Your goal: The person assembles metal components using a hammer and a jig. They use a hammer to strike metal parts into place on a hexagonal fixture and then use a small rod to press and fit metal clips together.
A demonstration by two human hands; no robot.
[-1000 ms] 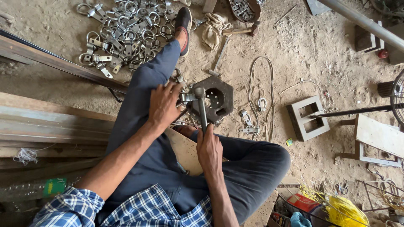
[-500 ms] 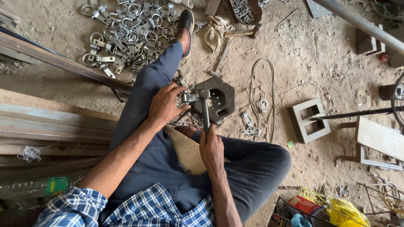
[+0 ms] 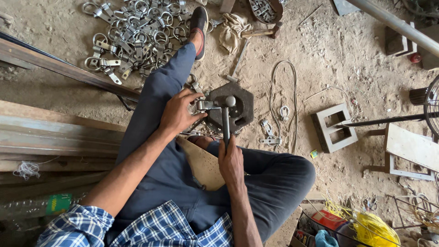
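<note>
My left hand (image 3: 176, 114) has its grip closed on a small silver metal clasp (image 3: 204, 105), pressing it on the dark hexagonal steel block (image 3: 238, 107) on the sandy floor (image 3: 347, 68). My right hand (image 3: 231, 162) is clamped around the grey hammer handle (image 3: 225, 123), its head resting over the clasp.

We see a dull, dark metal block (image 3: 231, 110), a matt steel hammer (image 3: 226, 120) and a bright metal clamp piece (image 3: 204, 105). The shiny ring fittings (image 3: 132, 39) look galvanised, perhaps. The floor (image 3: 347, 68) is rough, sandy earth.
</note>
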